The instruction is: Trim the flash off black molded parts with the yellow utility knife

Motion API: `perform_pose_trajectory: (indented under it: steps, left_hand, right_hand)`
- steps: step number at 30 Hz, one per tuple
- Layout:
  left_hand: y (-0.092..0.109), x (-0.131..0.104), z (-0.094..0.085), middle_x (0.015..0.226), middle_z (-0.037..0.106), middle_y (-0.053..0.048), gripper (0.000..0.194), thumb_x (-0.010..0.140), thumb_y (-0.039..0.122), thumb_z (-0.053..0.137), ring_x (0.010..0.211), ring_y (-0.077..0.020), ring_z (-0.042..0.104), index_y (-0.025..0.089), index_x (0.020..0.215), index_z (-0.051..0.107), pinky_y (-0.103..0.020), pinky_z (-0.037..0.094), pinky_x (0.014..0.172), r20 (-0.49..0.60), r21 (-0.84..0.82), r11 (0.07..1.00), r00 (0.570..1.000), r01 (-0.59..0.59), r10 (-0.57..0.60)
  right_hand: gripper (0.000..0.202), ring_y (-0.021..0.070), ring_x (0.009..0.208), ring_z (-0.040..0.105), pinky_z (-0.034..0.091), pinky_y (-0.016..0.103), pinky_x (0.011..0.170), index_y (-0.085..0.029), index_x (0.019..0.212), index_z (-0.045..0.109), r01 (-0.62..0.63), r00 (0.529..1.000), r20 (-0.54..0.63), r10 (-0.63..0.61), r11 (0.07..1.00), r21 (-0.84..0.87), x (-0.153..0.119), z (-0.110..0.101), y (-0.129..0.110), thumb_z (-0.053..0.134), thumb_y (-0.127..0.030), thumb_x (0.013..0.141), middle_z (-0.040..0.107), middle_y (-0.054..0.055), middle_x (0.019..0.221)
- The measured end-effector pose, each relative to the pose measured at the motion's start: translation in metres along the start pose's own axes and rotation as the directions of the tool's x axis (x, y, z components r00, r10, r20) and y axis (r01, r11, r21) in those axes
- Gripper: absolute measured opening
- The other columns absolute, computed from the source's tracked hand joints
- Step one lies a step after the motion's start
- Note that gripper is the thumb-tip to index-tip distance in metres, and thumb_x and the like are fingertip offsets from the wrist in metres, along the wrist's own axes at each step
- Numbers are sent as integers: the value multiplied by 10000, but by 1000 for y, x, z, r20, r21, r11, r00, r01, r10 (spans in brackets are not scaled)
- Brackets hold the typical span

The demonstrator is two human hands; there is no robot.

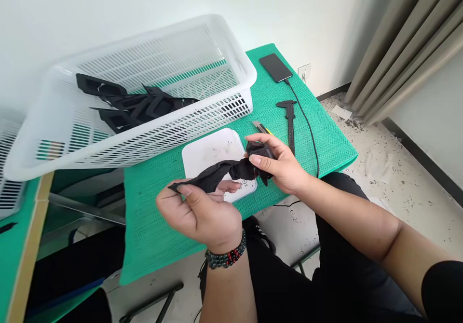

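My left hand [204,212] pinches the near end of a strip of black cloth [211,174] between thumb and fingers. From there the strip runs right to a small boxy black part [261,155], which my right hand [285,166] grips from its right side. Whether the cloth is fixed to the part or only touches it I cannot tell. Beneath both, a white plastic tray or lid [211,147] lies on the green mat, with small dark specks on it. Just beyond my right fingers is a yellow utility knife [261,127], partly hidden by them.
A white perforated basket [173,137] holding several black plastic parts [133,103] stands at the back left. Black calipers [289,120] and a phone [275,67] with a cable [307,120] lie on the green-covered table [155,236]. Dark scraps litter the floor [408,183] at right.
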State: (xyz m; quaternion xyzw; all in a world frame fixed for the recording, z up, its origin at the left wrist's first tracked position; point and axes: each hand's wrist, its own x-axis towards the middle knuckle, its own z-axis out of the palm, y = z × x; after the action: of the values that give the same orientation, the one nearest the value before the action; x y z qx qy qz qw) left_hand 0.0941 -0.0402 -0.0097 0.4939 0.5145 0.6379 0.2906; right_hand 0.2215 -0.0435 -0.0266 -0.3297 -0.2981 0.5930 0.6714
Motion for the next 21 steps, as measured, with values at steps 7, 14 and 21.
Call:
perform_pose_trajectory:
  steps: [7, 14, 21]
  left_hand:
    - [-10, 8, -5, 676, 493, 32, 249, 816, 431, 625, 557, -135, 532, 205, 813, 520, -273, 454, 474, -180, 22, 997, 981, -76, 79]
    - [-2, 12, 1, 650, 474, 16, 218, 722, 398, 614, 649, -162, 535, 208, 720, 508, -300, 449, 569, -196, -60, 995, 978, -82, 69]
    - [1, 14, 0, 678, 397, 39, 383, 753, 496, 713, 701, -143, 479, 216, 706, 457, -333, 494, 707, -107, -136, 988, 993, -67, 53]
  right_hand:
    - [442, 175, 912, 608, 555, 339, 877, -267, 1062, 672, 27, 999, -28, -27, 1000, -17, 1, 0, -2, 884, -345, 682, 653, -7, 968]
    - [449, 182, 925, 595, 573, 326, 802, -265, 1051, 665, -6, 999, -51, 5, 1000, -11, 3, 0, -5, 879, -354, 667, 627, 6, 1013]
    - [431, 179, 896, 598, 575, 325, 786, -282, 1102, 657, -23, 999, -44, 23, 1000, 6, 4, -4, -3, 858, -357, 728, 625, -2, 964]
